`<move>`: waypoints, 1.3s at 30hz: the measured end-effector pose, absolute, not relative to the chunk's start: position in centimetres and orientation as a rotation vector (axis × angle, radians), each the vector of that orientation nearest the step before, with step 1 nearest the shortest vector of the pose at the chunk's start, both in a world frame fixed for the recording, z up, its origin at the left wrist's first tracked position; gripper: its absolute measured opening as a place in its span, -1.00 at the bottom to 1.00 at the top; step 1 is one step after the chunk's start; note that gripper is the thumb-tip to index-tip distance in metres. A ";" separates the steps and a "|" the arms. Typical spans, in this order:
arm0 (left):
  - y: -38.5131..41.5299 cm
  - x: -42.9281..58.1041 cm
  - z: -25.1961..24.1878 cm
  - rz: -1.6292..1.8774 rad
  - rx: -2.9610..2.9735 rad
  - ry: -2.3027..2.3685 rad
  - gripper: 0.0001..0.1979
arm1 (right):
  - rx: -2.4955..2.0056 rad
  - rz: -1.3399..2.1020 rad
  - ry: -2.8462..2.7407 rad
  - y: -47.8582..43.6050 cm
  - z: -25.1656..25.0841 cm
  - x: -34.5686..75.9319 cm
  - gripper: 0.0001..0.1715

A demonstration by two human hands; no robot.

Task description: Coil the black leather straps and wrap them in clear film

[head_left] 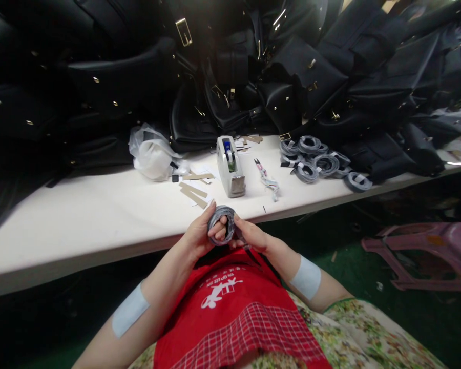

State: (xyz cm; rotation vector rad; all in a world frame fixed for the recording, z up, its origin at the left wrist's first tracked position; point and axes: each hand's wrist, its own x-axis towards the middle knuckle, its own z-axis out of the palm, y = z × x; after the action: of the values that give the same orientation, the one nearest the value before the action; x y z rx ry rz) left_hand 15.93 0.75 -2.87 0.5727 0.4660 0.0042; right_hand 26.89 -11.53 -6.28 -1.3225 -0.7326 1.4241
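Note:
Between my two hands is a rolled-up strap (227, 211), dark and seemingly wrapped in clear film, held just off the table's front edge. My left hand (201, 233) grips the coil from its left side, with fingertips curled through the middle of the ring. On the other side, my right hand (251, 234) pinches the coil's right rim, thumb on top; its lower fingers are partly hidden. Beyond the hands stands a grey tape dispenser (225, 171). To its right lie small snips (267, 179) with wrapped handles.
Several similar coiled straps (315, 159) are piled on the white table (100, 205) at right. Card strips (194, 192) and a clear plastic bag (151, 154) lie left of the dispenser. Black bags (230, 77) heap along the back. A pink stool (426, 251) stands at lower right.

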 end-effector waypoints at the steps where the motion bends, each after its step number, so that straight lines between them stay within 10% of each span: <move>1: 0.6 16.2 -2.8 0.064 0.534 0.464 -0.37 | -1.304 1.416 -0.701 -11.2 -6.3 26.5 -0.15; 14: 1.0 15.8 -5.5 0.383 0.969 0.747 -0.50 | -1.445 1.386 -0.779 -11.5 -6.3 28.4 -0.30; 21: 2.1 14.8 -4.1 -0.011 1.554 0.548 -0.67 | -1.421 1.618 -1.066 -12.2 -5.3 28.7 -0.43; 32: -1.5 15.3 -5.8 0.948 1.257 0.968 -0.61 | -1.535 0.974 -0.833 -10.5 -6.8 24.6 -0.47; 39: -2.0 12.1 -5.7 0.449 1.637 0.632 -0.67 | -1.684 1.253 -1.717 -11.6 -3.0 30.2 -0.61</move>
State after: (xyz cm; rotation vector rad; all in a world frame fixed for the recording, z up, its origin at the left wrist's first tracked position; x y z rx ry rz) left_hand 12.08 -2.00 -5.73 1.6373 0.6317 0.4486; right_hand 30.19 -11.61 -2.96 -1.6843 -1.7169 1.2530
